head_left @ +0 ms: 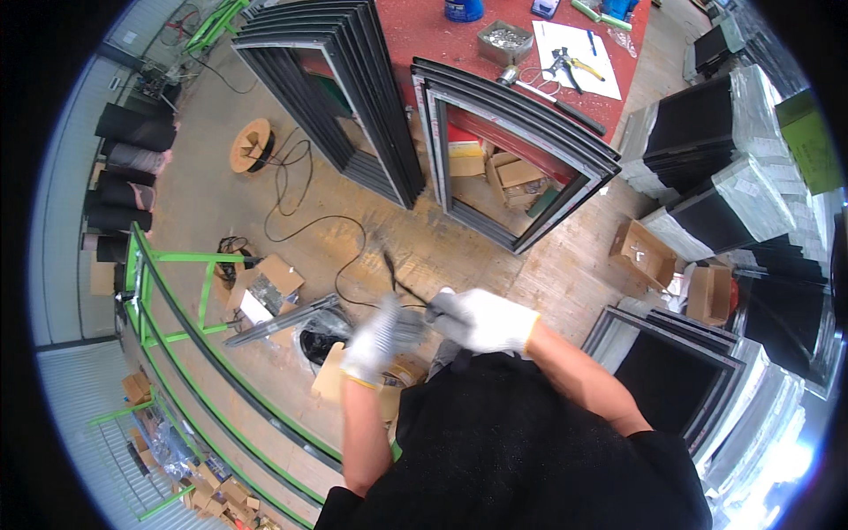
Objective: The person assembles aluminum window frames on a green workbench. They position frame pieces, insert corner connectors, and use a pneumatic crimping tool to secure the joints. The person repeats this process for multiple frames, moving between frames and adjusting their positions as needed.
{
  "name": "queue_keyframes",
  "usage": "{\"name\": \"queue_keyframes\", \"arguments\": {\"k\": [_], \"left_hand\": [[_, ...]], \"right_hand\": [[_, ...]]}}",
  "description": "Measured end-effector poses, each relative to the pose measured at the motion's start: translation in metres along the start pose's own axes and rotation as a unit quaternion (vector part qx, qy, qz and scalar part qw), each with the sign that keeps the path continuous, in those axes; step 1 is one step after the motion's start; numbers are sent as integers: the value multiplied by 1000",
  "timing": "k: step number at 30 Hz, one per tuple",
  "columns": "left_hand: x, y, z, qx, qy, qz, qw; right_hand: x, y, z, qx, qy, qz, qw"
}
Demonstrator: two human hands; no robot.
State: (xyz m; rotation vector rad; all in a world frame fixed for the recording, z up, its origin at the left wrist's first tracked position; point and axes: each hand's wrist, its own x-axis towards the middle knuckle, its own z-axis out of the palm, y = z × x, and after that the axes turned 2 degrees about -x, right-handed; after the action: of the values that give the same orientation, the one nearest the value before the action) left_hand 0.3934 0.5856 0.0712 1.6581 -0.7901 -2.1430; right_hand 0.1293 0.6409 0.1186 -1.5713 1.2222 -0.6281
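1. Left hand (373, 340), in a white glove with a yellow cuff, blurred; fingers seemingly curled round a thin black strip (395, 281), though the blur leaves the grip uncertain.
2. Right hand (484, 320), in a matching glove, fingers closed on the same strip, just beside the left hand and nearly touching it.
3. Strip held in front of the chest, its free end sticking up and away from the hands over the wooden floor (459, 252).
4. Below the left hand: a flat piece of cardboard (329, 375) and a dark coil just beside it.
5. Further left: a long grey metal bar (281, 321) lying across an open cardboard box (265, 287).
6. Far left: a green metal rack (168, 309) carrying long dark-edged frames.
7. Ahead: two stacks of dark window frames (353, 97) standing on edge, leaning against a red table (415, 35).
8. On that table: a sheet of paper with pliers (565, 66) and a small grey tray of screws (503, 40).
9. On the floor ahead and to the left: a wooden cable spool (252, 146) with black cable trailing from it.
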Motion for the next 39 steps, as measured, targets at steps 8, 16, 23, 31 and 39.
{"name": "queue_keyframes", "arguments": {"k": [8,16,23,31,39], "left_hand": [[67,3,56,-396,-20,28,917],[134,61,-85,-6,67,313,947],[136,166,-201,-197,-92,313,924],[163,194,-227,-179,100,415,887],[133,152,-90,-68,-443,242,861]], "right_hand": [[-55,37,1,-72,-24,163,984],[-179,90,-11,-98,155,355,917],[-230,144,8,-102,308,416,849],[-276,189,31,-20,353,468,810],[-491,211,-13,-153,555,607,549]]}}
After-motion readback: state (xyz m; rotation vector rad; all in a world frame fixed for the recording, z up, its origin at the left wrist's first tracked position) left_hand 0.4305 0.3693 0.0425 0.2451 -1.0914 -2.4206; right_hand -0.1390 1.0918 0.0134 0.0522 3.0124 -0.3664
